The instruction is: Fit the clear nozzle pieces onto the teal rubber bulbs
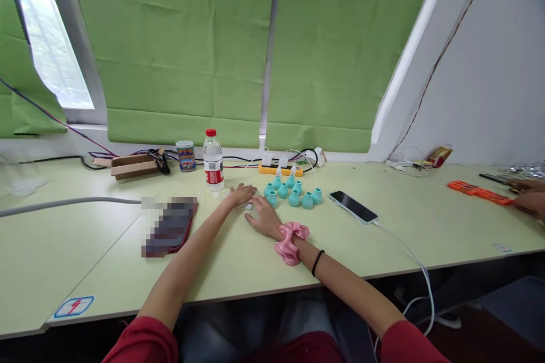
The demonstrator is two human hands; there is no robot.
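Meeting over the pale yellow-green worktop (pixel 238 272), the left hand (pixel 243 195) and right hand (pixel 264 216) partly cover small, translucent-white plastic pieces (pixel 249 207). A careless sweep of the right hand could, in my judgement, topple the round, narrow-necked turquoise bulbs (pixel 294 199) standing just beside it. The pieces lie beneath and between the fingers; whether either grip pinches one, I cannot tell.
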